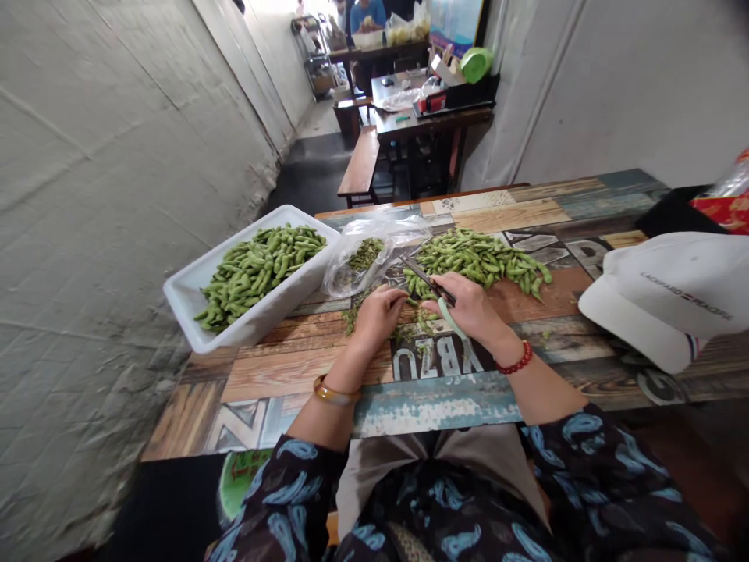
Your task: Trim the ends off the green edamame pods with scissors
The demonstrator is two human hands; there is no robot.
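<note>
My right hand (468, 308) is wrapped round a pair of scissors (417, 272) with dark blades and pale green handles; the blades point away to the left. Close beside it, my left hand (378, 316) pinches a green soybean pod (412, 301) between thumb and fingertips. A loose pile of soybean pods (477, 257) lies on the table just beyond my right hand. Past my left hand, a clear plastic bag (339, 273) has small green trimmings (366, 254) by it; whether they lie inside is unclear. More green scraps are scattered under my hands.
On the left, a white plastic tub (181, 300) holds many pods, close to the grey wall (117, 156). A white cap (661, 289) rests at the right of the patchwork-patterned table (281, 375). Farther back are a bench (360, 160), another table and a person in blue (367, 12).
</note>
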